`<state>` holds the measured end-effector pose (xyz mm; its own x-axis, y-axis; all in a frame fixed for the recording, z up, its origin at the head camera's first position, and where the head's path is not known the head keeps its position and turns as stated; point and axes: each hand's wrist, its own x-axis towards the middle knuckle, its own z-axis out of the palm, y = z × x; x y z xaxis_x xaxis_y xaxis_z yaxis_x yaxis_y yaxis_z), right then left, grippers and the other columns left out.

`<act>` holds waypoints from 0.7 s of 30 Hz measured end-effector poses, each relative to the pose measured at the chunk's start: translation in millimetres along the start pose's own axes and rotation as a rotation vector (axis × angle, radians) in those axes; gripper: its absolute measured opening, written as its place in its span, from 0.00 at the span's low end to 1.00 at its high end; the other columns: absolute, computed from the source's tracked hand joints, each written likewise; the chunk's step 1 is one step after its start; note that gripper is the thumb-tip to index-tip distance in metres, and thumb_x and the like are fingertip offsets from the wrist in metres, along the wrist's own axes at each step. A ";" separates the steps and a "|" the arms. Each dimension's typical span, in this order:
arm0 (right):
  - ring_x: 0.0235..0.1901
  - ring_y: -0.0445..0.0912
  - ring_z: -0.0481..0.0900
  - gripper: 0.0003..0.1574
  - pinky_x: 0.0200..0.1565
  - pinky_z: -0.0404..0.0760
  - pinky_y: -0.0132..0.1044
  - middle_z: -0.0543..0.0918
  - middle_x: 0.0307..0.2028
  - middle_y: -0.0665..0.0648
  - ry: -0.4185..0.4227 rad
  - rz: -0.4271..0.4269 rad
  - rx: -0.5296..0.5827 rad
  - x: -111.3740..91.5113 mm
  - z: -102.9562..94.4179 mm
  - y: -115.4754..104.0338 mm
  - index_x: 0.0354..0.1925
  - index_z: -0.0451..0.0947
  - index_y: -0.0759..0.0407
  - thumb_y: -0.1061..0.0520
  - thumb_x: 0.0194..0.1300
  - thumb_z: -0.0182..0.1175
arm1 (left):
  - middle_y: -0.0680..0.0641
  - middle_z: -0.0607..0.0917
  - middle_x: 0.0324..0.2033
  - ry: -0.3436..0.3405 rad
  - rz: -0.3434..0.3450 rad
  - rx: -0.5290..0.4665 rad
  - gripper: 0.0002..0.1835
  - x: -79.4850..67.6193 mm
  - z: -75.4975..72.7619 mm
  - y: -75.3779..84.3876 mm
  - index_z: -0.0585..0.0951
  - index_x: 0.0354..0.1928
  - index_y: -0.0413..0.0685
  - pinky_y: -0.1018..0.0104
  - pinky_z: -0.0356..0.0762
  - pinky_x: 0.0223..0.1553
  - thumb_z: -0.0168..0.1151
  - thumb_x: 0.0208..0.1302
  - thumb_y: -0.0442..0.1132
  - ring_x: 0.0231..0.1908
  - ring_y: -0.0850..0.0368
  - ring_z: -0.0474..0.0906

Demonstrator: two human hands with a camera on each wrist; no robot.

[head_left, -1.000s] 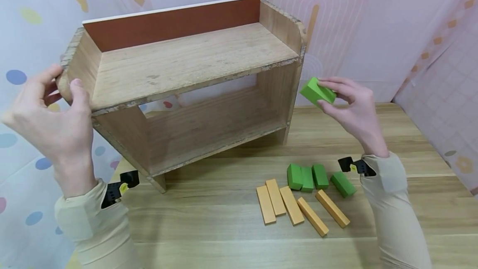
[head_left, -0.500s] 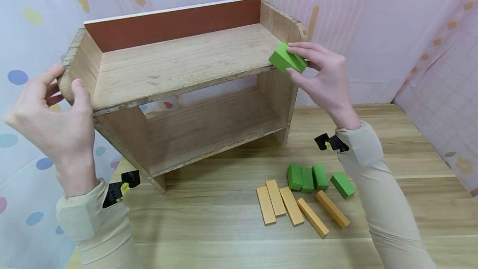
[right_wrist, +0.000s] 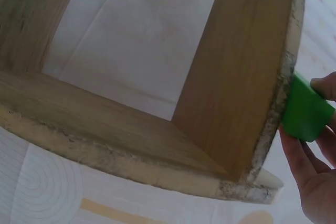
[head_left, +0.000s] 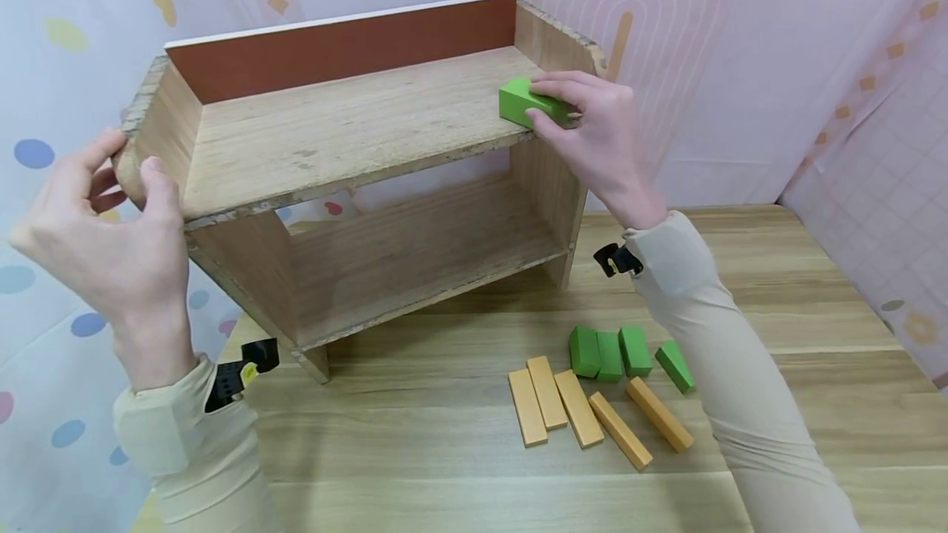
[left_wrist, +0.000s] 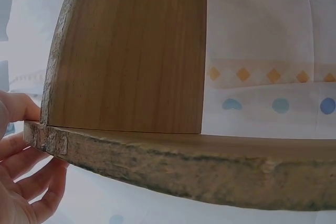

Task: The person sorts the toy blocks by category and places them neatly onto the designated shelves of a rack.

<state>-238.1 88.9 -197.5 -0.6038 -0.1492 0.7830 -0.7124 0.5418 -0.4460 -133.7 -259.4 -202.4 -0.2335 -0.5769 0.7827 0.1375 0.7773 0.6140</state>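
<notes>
A small wooden shelf (head_left: 355, 130) with a reddish-brown back strip stands on the table. My left hand (head_left: 111, 229) grips the front edge of its left side panel (head_left: 166, 122), thumb on the inner face and fingers outside. Near the right end of the upper board, my right hand (head_left: 592, 130) pinches a green block (head_left: 517, 103) between thumb and fingers. In the right wrist view the green block (right_wrist: 307, 108) is at the board's front edge, and it appears to touch the top surface. The fingers cover its right end.
Several green blocks (head_left: 585, 350) lie on the tabletop (head_left: 415, 451) in front of the shelf, the rightmost partly behind the right sleeve (head_left: 711, 336). Beside them lie several orange-yellow wooden strips (head_left: 579, 408). Patterned cloth (head_left: 741, 64) hangs behind.
My right hand has carried the green block leftward and up from the shelf's right side, then down onto the right end of the upper board. The left hand keeps its hold.
</notes>
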 end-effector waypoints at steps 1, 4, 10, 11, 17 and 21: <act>0.47 0.49 0.84 0.15 0.43 0.85 0.38 0.86 0.46 0.61 -0.003 0.003 -0.001 0.4 0.9 -0.1 0.43 0.84 0.67 0.62 0.57 0.64 | 0.58 0.88 0.41 0.004 0.006 -0.007 0.14 0.0 -0.2 -0.2 0.86 0.43 0.61 0.88 0.70 0.38 0.57 0.56 0.44 0.34 0.87 0.69; 0.48 0.47 0.84 0.15 0.45 0.85 0.37 0.86 0.47 0.59 -0.010 0.007 -0.003 -1.0 1.4 0.8 0.44 0.84 0.66 0.61 0.58 0.65 | 0.59 0.88 0.41 0.009 0.016 -0.022 0.14 -0.3 -0.4 -0.5 0.86 0.42 0.62 0.88 0.71 0.37 0.57 0.56 0.45 0.34 0.86 0.70; 0.46 0.49 0.83 0.16 0.42 0.84 0.39 0.85 0.48 0.61 0.036 -0.055 0.018 -11.5 -2.4 3.4 0.45 0.83 0.68 0.63 0.58 0.63 | 0.59 0.88 0.42 0.010 0.013 -0.024 0.14 -0.8 0.2 -0.4 0.86 0.43 0.62 0.88 0.71 0.38 0.57 0.56 0.46 0.34 0.85 0.71; 0.46 0.49 0.84 0.15 0.41 0.84 0.39 0.85 0.48 0.62 0.047 -0.071 0.025 -12.7 -2.5 3.8 0.45 0.83 0.69 0.64 0.58 0.63 | 0.59 0.88 0.42 0.012 0.011 -0.022 0.14 -0.8 0.3 -0.2 0.86 0.43 0.62 0.88 0.71 0.38 0.57 0.56 0.46 0.34 0.85 0.71; 0.45 0.49 0.84 0.16 0.42 0.85 0.37 0.85 0.48 0.62 0.042 -0.089 0.013 -11.8 0.3 4.9 0.46 0.82 0.69 0.62 0.59 0.62 | 0.59 0.88 0.41 0.018 0.001 -0.018 0.14 -0.6 0.6 0.7 0.86 0.42 0.62 0.88 0.71 0.38 0.57 0.56 0.47 0.34 0.84 0.72; 0.47 0.49 0.83 0.17 0.45 0.84 0.38 0.85 0.49 0.61 0.007 -0.061 -0.019 -5.7 5.2 6.2 0.48 0.82 0.67 0.60 0.61 0.62 | 0.59 0.88 0.40 0.018 0.003 -0.022 0.14 -0.3 1.1 -0.1 0.87 0.42 0.62 0.88 0.71 0.37 0.57 0.56 0.45 0.33 0.85 0.72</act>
<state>-240.9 88.9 -206.9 -0.5569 -0.1772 0.8115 -0.7411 0.5472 -0.3891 -134.7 -259.0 -202.9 -0.2156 -0.5790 0.7863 0.1590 0.7737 0.6133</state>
